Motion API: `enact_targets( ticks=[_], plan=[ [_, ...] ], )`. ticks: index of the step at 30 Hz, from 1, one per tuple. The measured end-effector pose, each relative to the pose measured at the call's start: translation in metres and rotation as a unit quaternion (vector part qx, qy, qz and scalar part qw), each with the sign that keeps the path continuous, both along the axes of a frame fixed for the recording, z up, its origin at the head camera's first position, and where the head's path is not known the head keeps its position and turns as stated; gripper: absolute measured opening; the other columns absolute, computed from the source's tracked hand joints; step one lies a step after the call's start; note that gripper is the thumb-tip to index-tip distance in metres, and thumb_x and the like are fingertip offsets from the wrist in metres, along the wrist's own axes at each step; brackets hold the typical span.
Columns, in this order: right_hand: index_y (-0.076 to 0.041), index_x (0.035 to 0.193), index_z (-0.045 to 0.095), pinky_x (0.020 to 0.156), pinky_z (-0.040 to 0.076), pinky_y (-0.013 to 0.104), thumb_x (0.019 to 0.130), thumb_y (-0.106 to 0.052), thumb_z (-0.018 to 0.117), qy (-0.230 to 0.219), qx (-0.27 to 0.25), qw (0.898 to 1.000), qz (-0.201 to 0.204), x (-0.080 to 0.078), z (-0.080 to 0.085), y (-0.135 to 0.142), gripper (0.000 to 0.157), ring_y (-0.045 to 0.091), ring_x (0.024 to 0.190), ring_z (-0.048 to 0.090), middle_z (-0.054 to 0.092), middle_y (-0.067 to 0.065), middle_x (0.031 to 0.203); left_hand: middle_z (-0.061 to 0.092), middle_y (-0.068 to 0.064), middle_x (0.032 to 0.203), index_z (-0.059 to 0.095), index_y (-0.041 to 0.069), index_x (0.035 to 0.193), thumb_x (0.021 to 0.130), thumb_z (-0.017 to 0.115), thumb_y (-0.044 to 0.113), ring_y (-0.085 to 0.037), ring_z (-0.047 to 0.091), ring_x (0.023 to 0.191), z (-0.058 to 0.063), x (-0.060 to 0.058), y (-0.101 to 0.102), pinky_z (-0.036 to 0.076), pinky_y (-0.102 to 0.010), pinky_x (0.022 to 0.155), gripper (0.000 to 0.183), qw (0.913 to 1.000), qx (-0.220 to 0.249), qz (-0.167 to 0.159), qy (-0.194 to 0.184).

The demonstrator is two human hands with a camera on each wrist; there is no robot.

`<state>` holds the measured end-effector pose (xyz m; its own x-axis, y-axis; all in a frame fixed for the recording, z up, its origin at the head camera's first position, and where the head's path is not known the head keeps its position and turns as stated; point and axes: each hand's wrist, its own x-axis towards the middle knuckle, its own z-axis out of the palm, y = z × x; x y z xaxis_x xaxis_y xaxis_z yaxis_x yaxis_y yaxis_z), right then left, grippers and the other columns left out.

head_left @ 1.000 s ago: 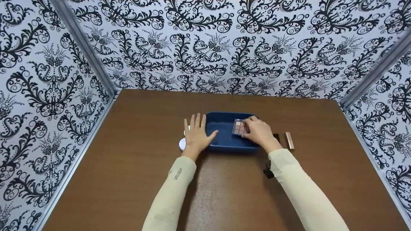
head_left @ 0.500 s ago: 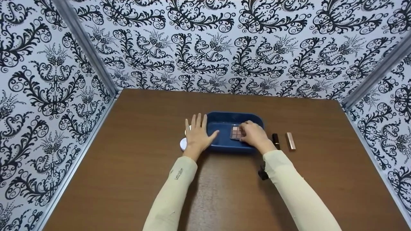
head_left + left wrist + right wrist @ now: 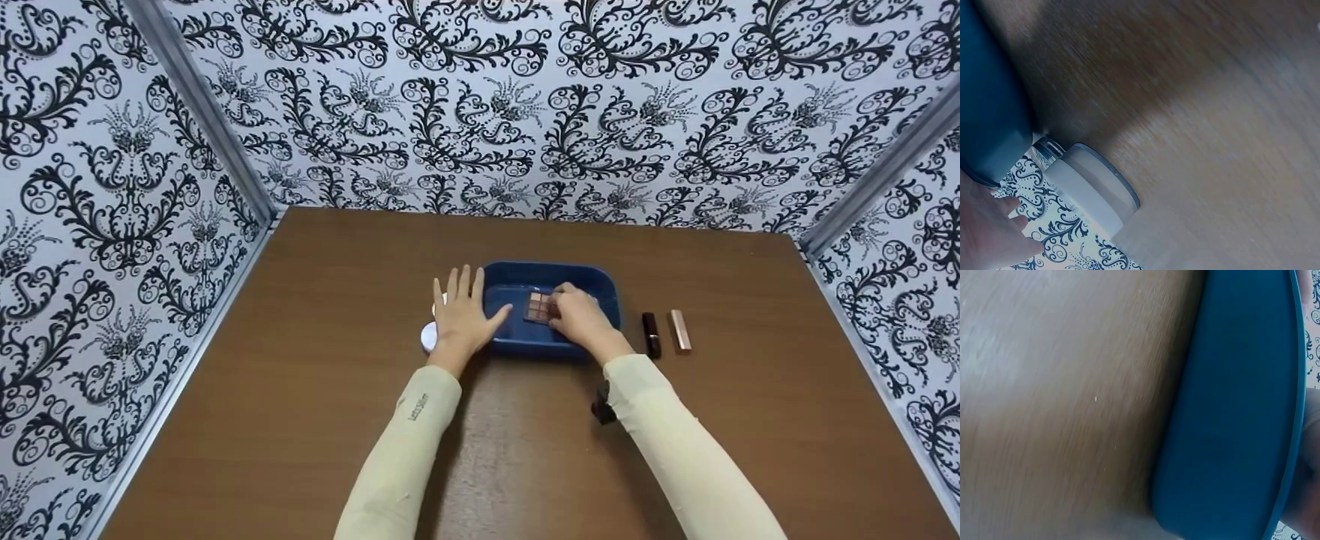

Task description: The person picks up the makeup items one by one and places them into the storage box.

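Note:
In the head view my right hand [image 3: 583,321] reaches down inside a blue tray [image 3: 529,348] and pinches the right side of an eyeshadow palette [image 3: 537,307] with several pans. The palette lies low in the tray; its right part is covered by the fingers. My left hand [image 3: 460,321] rests at the tray's left rim with straight, spread fingers. The right wrist view is mostly taken up by the tray's outer wall [image 3: 1230,410], with a blurred bit of the right hand [image 3: 1312,444] past the rim. Fingers of the left hand [image 3: 988,230] show in the left wrist view.
A round white-lidded jar [image 3: 1092,188] stands left of the tray, partly behind the left hand, with another small item beside it. To the tray's right lie a black tube [image 3: 651,335] and a rose-gold tube [image 3: 680,331]. Patterned walls [image 3: 480,150] enclose the brown table [image 3: 300,390].
My right hand has moved left and lower into the tray with the eyeshadow palette, uncovering the black tube and the tray's right rim. The left hand has stayed in place.

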<state>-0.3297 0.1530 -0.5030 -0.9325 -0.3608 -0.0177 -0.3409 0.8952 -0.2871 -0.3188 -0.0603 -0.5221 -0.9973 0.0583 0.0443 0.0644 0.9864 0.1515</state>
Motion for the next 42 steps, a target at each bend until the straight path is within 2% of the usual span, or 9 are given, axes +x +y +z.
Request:
enact_targets(
  ticks=[4,14,22,27,32,42],
  plan=[
    [0.002,0.114,0.071,0.101,0.051,0.052,0.091,-0.013,0.07,-0.001,-0.003,1.0,0.019,0.0,-0.001,-0.004,0.027,0.041,0.117,0.061,0.063,0.022,0.129,0.021,-0.008,0.167,0.019,0.019,0.161,0.091,0.033,0.077,-0.028,0.012,0.157,-0.001,-0.001,0.0,0.003,-0.055,0.126,0.091,1.0,0.001,0.0,-0.002],
    [0.0,0.132,0.063,0.114,0.04,0.053,0.1,-0.009,0.054,-0.044,-0.021,0.997,0.058,0.001,0.001,-0.018,0.035,0.04,0.135,0.051,0.056,0.02,0.144,0.023,-0.008,0.167,0.021,0.019,0.161,0.093,0.035,0.073,-0.028,0.015,0.156,0.001,0.0,0.001,0.004,-0.055,0.126,0.088,1.0,0.0,0.001,0.004],
    [0.006,0.131,0.062,0.113,0.04,0.054,0.098,0.0,0.049,-0.037,-0.064,0.992,0.1,0.004,0.002,-0.032,0.036,0.044,0.134,0.05,0.051,0.025,0.147,0.023,-0.008,0.167,0.019,0.019,0.161,0.094,0.037,0.07,-0.028,0.015,0.156,0.0,0.0,0.0,0.005,-0.055,0.126,0.086,1.0,0.001,0.002,0.003],
    [0.003,0.136,0.058,0.117,0.035,0.055,0.1,-0.003,0.046,-0.063,-0.065,0.991,0.103,0.003,0.0,-0.041,0.039,0.045,0.139,0.043,0.044,0.025,0.152,0.023,-0.009,0.167,0.019,0.018,0.161,0.094,0.038,0.069,-0.028,0.015,0.156,0.0,0.0,-0.001,0.006,-0.055,0.126,0.086,1.0,0.004,0.0,0.004],
    [0.001,0.139,0.057,0.119,0.031,0.055,0.102,-0.006,0.045,-0.083,-0.07,0.99,0.086,0.003,0.0,-0.044,0.039,0.044,0.142,0.039,0.041,0.022,0.156,0.021,-0.009,0.167,0.017,0.018,0.161,0.094,0.037,0.07,-0.028,0.013,0.157,0.001,-0.001,-0.002,0.003,-0.055,0.126,0.086,1.0,0.006,0.001,-0.002],
    [0.001,0.135,0.06,0.121,0.024,0.06,0.101,-0.009,0.049,-0.073,-0.083,0.989,0.094,0.005,-0.002,-0.041,0.037,0.043,0.141,0.042,0.048,0.026,0.149,0.022,-0.01,0.167,0.018,0.018,0.161,0.094,0.036,0.07,-0.028,0.014,0.157,0.0,0.001,-0.001,0.005,-0.055,0.126,0.087,1.0,0.005,-0.002,-0.003]
  ],
)
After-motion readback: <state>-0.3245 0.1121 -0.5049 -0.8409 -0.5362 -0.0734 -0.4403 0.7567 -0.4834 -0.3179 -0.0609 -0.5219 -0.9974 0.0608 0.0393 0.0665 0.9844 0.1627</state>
